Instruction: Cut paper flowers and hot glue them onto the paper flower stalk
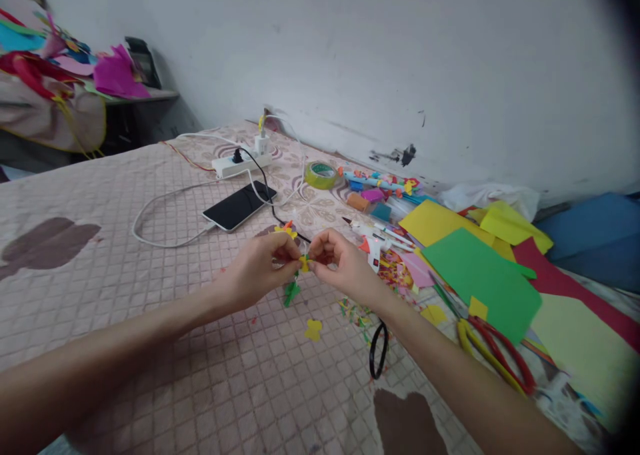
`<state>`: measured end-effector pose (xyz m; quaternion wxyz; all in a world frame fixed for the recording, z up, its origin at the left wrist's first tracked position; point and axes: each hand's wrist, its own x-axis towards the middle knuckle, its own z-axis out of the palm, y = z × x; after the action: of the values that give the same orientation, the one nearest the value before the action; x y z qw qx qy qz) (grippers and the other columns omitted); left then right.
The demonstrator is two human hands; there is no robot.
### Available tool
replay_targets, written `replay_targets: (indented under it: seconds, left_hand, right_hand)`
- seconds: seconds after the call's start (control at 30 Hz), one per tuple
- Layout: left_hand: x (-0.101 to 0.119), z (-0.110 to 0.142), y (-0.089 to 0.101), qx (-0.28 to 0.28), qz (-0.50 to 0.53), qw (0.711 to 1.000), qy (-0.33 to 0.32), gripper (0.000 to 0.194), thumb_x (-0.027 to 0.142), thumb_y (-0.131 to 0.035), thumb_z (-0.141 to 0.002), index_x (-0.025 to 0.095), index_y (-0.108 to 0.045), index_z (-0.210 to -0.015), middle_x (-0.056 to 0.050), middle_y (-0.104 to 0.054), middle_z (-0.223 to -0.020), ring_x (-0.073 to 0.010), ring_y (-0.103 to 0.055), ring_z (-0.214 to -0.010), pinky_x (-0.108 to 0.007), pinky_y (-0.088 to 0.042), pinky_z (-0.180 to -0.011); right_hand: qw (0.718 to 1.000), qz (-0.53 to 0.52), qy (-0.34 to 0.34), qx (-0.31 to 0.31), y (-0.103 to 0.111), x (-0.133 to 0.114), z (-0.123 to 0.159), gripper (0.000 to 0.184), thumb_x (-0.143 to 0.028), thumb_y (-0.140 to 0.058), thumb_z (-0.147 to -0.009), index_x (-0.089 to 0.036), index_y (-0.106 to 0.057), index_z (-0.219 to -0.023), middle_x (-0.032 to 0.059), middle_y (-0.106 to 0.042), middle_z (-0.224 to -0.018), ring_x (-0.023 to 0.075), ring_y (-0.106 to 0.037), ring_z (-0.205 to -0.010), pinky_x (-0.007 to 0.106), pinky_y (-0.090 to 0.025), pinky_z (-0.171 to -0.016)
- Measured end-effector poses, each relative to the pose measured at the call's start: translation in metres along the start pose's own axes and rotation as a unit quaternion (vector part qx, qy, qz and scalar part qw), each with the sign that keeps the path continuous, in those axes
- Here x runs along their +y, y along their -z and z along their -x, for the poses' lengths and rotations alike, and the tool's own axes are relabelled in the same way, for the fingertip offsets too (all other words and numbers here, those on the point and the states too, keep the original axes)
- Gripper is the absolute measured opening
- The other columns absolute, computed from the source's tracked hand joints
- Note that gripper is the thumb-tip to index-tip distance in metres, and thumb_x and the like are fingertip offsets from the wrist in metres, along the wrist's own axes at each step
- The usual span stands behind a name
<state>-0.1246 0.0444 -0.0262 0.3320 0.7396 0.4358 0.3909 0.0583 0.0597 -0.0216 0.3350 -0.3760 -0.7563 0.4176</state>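
My left hand (265,268) and my right hand (343,262) meet over the bed, fingertips pinched from both sides on a small yellow paper flower (305,263). Just below the left fingers lies a green paper leaf piece (291,292); whether it joins the flower I cannot tell. Behind the hands sits another yellow flower with an orange centre (286,230). A loose yellow paper cutout (313,330) rests on the cover nearer to me. Beside my right hand is a white glue gun (374,250), partly hidden by that hand.
A phone (240,206) on a white cable lies by a power strip (243,164). To the right are a tape roll (321,174), green paper (480,278), scissors (495,355) with red and yellow handles, and paper scraps. A black ring-shaped band (379,350) lies near my right forearm.
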Motion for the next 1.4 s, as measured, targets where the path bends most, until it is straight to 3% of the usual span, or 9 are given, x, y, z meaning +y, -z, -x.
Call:
replay_targets:
  seconds: [0.17, 0.27, 0.47, 0.6, 0.83, 1.03, 1.17, 1.4]
  left_hand:
    - [-0.004, -0.003, -0.001, -0.026, 0.169, 0.983, 0.061, 0.028, 0.017, -0.065, -0.071, 0.017, -0.05, -0.096, -0.002, -0.064, -0.081, -0.0136, -0.062, -0.072, -0.028, -0.051, -0.065]
    - [-0.006, -0.006, -0.001, -0.048, 0.207, 0.974, 0.077, 0.025, 0.025, -0.066, -0.073, 0.016, -0.052, -0.092, -0.004, -0.065, -0.08, -0.0138, -0.063, -0.071, -0.027, -0.05, -0.063]
    - [-0.001, -0.008, -0.002, -0.052, 0.242, 0.962, 0.112, 0.017, 0.025, -0.063, -0.076, 0.014, -0.053, -0.083, -0.001, -0.063, -0.072, -0.0092, -0.058, -0.06, -0.022, -0.047, -0.054]
    - [-0.001, -0.007, -0.002, -0.057, 0.268, 0.95, 0.146, 0.016, 0.022, -0.064, -0.074, 0.015, -0.052, -0.082, 0.0, -0.063, -0.071, -0.0094, -0.059, -0.061, -0.024, -0.049, -0.057]
    - [-0.005, -0.008, -0.005, -0.043, 0.297, 0.943, 0.142, 0.023, 0.017, -0.07, -0.067, 0.015, -0.052, -0.083, 0.002, -0.062, -0.07, -0.0094, -0.06, -0.062, -0.023, -0.048, -0.057]
    - [-0.002, -0.009, -0.008, -0.038, 0.275, 0.952, 0.131, 0.034, 0.014, -0.069, -0.066, 0.015, -0.05, -0.094, 0.003, -0.062, -0.068, -0.0107, -0.062, -0.061, -0.025, -0.048, -0.059]
    - [-0.001, -0.009, -0.01, -0.04, 0.272, 0.954, 0.122, 0.034, 0.014, -0.069, -0.065, 0.015, -0.049, -0.092, 0.002, -0.062, -0.068, -0.0115, -0.062, -0.062, -0.026, -0.049, -0.061]
    - [-0.004, -0.009, -0.008, -0.038, 0.291, 0.945, 0.146, 0.032, 0.015, -0.07, -0.067, 0.014, -0.052, -0.093, 0.002, -0.063, -0.069, -0.0098, -0.061, -0.061, -0.024, -0.049, -0.059]
  right_hand:
    - [1.0, 0.003, 0.006, 0.006, 0.0, -0.001, 0.0, 0.021, -0.01, -0.054, -0.073, -0.021, -0.047, -0.088, -0.0018, -0.053, -0.08, 0.0107, -0.053, -0.07, 0.025, -0.045, -0.066]
    - [1.0, 0.005, -0.001, -0.002, 0.0, -0.004, 0.0, 0.02, -0.01, -0.054, -0.073, -0.021, -0.047, -0.088, -0.0016, -0.054, -0.08, 0.011, -0.054, -0.071, 0.025, -0.046, -0.065]
    - [1.0, -0.029, -0.006, 0.005, 0.001, -0.003, -0.002, 0.021, -0.01, -0.055, -0.072, -0.021, -0.047, -0.089, -0.0022, -0.053, -0.081, 0.0108, -0.054, -0.072, 0.026, -0.045, -0.067]
    - [0.997, -0.069, -0.022, 0.011, 0.001, 0.001, -0.002, 0.02, -0.013, -0.055, -0.073, -0.021, -0.047, -0.09, -0.0021, -0.052, -0.081, 0.0104, -0.052, -0.07, 0.024, -0.043, -0.063]
    - [0.995, -0.089, -0.03, 0.015, 0.001, 0.003, -0.002, 0.02, -0.016, -0.056, -0.075, -0.021, -0.048, -0.092, -0.0011, -0.053, -0.081, 0.0115, -0.054, -0.073, 0.025, -0.044, -0.064]
    - [0.999, -0.025, -0.025, 0.03, 0.003, -0.006, -0.005, 0.013, -0.028, -0.06, -0.077, -0.02, -0.053, -0.084, 0.0006, -0.057, -0.082, 0.012, -0.054, -0.07, 0.024, -0.044, -0.06]
    - [0.999, 0.026, -0.002, 0.037, 0.002, -0.011, -0.008, 0.007, -0.025, -0.059, -0.078, -0.019, -0.055, -0.075, -0.0007, -0.057, -0.075, 0.0115, -0.052, -0.067, 0.024, -0.042, -0.059]
    - [0.988, -0.105, -0.069, 0.094, 0.001, -0.003, -0.005, 0.013, -0.029, -0.06, -0.076, -0.019, -0.053, -0.073, -0.0034, -0.051, -0.068, 0.0103, -0.05, -0.061, 0.024, -0.041, -0.057]
